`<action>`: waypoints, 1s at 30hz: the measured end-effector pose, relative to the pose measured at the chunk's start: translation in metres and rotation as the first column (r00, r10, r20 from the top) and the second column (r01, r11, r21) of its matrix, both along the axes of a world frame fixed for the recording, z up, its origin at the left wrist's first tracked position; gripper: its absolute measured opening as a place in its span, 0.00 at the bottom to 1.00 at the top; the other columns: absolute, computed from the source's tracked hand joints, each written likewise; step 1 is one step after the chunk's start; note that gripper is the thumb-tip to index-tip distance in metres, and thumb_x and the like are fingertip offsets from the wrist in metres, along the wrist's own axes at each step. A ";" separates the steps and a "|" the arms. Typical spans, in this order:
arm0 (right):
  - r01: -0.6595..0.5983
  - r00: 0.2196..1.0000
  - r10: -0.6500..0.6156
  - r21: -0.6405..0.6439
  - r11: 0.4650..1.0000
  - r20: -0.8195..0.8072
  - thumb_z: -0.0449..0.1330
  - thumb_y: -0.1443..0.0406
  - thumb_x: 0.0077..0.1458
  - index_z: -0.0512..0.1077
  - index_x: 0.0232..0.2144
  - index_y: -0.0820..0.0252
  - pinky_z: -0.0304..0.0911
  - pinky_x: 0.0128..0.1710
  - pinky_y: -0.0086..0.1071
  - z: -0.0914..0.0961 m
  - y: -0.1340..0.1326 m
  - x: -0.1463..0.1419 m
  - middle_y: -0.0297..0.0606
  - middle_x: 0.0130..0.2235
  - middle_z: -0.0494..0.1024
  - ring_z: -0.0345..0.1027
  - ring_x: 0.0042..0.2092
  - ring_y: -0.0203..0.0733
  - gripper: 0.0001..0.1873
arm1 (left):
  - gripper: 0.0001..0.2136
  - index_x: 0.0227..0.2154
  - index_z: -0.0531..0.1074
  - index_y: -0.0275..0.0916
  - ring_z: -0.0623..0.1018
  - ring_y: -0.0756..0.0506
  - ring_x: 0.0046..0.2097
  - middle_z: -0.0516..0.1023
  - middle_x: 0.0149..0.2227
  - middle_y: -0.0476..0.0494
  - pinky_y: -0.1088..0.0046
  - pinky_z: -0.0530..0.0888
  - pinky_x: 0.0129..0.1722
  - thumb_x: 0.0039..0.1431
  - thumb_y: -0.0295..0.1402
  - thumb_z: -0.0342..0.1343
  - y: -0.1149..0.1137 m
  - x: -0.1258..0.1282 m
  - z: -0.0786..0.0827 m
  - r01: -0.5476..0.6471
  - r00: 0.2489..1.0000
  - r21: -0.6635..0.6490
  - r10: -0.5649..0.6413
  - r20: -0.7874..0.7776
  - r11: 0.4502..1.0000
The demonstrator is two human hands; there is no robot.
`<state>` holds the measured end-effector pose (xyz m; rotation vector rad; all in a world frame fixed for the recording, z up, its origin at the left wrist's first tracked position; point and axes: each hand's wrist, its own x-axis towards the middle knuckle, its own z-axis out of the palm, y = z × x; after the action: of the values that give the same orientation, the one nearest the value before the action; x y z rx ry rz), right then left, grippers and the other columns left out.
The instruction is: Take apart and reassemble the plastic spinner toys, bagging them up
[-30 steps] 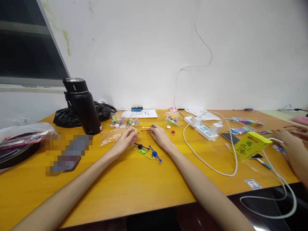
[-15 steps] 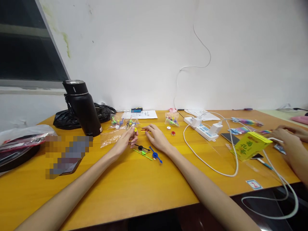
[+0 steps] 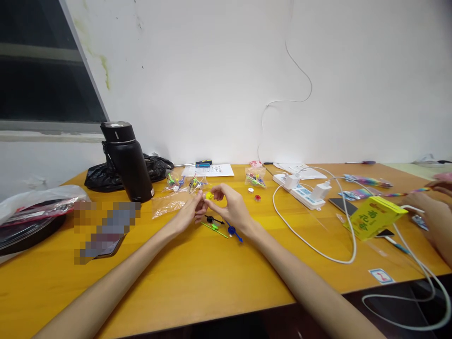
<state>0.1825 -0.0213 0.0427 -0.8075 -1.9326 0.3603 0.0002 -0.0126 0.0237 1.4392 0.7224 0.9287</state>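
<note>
My left hand [image 3: 187,212] and my right hand [image 3: 233,207] meet over the table, fingertips pinched around a small yellow plastic spinner piece [image 3: 209,195]. Fingers cover part of it, so how its parts fit together cannot be made out. Just below the hands lie a black spinner arrow [image 3: 211,219], a green spinner arrow [image 3: 214,227] and a blue spinner arrow [image 3: 231,230]. An opened clear plastic bag [image 3: 165,207] lies left of my left hand. Beyond my right hand are a white round piece [image 3: 250,190] and a red round piece [image 3: 257,198].
Small bags of coloured arrows [image 3: 255,178] lie toward the wall. A black flask [image 3: 129,165] and a phone [image 3: 109,235] are at left. Right are a power strip [image 3: 300,194], white cables and a yellow box [image 3: 376,217]. Another person's hand [image 3: 423,209] works at far right.
My right hand has lifted a yellow arrow from the table and come together with my left hand, which held a yellow round piece. The view has shifted slightly.
</note>
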 end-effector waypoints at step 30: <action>0.687 0.527 -0.609 0.124 0.716 0.593 0.53 0.61 0.67 0.71 0.43 0.65 0.56 0.51 0.40 -0.006 0.031 0.053 0.52 0.46 0.78 0.69 0.50 0.53 0.12 | 0.07 0.41 0.74 0.42 0.73 0.43 0.46 0.74 0.44 0.44 0.64 0.70 0.50 0.66 0.33 0.52 -0.014 -0.007 0.000 0.243 0.818 0.596 0.169 -0.550 0.765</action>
<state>0.2351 0.0097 0.0370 -1.8401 -1.9817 -0.2952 -0.0065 -0.0271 0.0242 2.4251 0.8437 0.7226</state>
